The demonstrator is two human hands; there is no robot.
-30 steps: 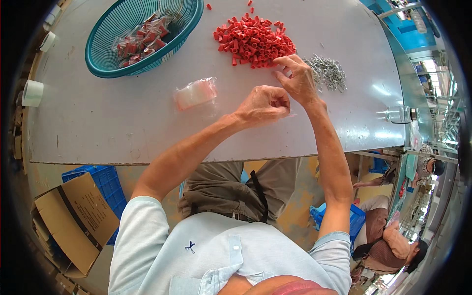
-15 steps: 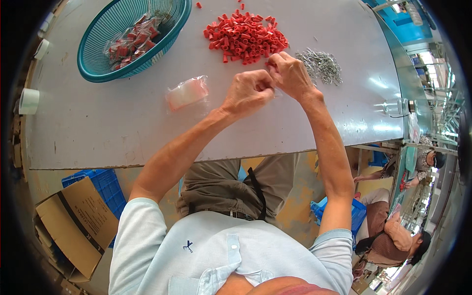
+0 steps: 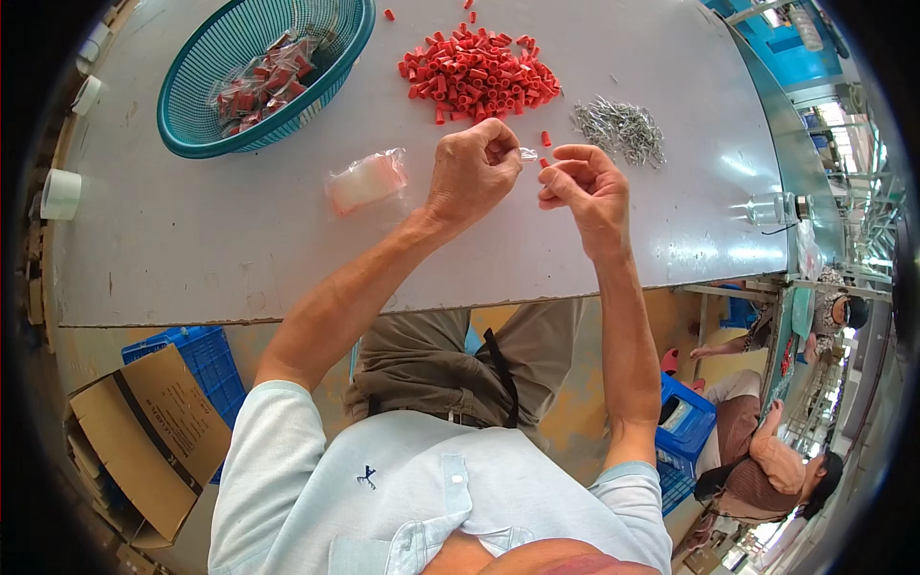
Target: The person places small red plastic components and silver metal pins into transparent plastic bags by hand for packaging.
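My left hand (image 3: 474,172) is closed, pinching a small clear plastic bag (image 3: 528,153) between thumb and fingertips. Just to its right is my right hand (image 3: 586,196), its fingers curled in. At the tip of its thumb shows a small red plastic cap (image 3: 543,163), partly hidden, which it seems to pinch. Another red cap (image 3: 546,139) stands on the table just beyond. Behind the hands lies a heap of hollow red caps (image 3: 479,72). A pile of small silvery metal pieces (image 3: 621,131), perhaps screws, is to the right of it.
A teal mesh basket (image 3: 182,144) with bagged red pieces stands at the far left of the grey table (image 3: 240,259). A stack of clear bags (image 3: 369,180) lies left of my hands. A tape roll (image 3: 61,195) sits at the left edge, a clear jar (image 3: 771,208) at the right.
My hands have moved apart. The right one has drawn back towards me from the red heap's edge, and the clear bag and two red caps now show between the hands.
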